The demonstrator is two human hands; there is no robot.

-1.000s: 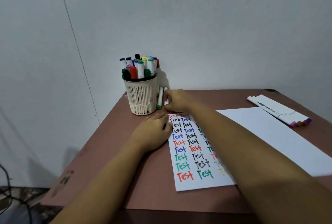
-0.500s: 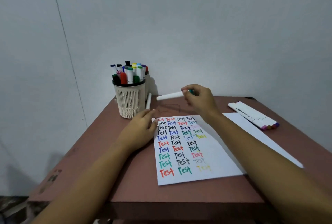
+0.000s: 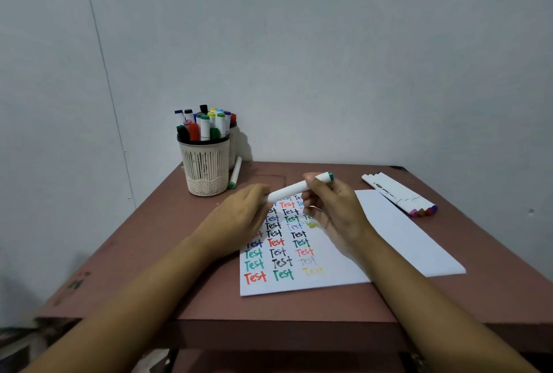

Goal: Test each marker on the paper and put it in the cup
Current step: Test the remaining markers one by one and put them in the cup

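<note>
Both hands hold one white marker [image 3: 291, 189] with a teal end above the paper [image 3: 329, 278]. My right hand [image 3: 332, 208] grips its right half near the teal end. My left hand [image 3: 239, 220] closes round its left end, which is hidden in the fingers. The paper lies on the brown table [image 3: 269, 309] and carries rows of "Test" in several colours. A beige slotted cup [image 3: 206, 167] stands at the back left, full of markers.
A green-tipped white marker [image 3: 235, 172] lies beside the cup. Several white markers [image 3: 398, 193] lie in a row at the back right, next to a blank white sheet [image 3: 419, 247]. A grey wall stands behind the table.
My right hand lifted the marker from beside the cup and brought it over the paper. My left hand left the paper's edge and took the marker's left end.
</note>
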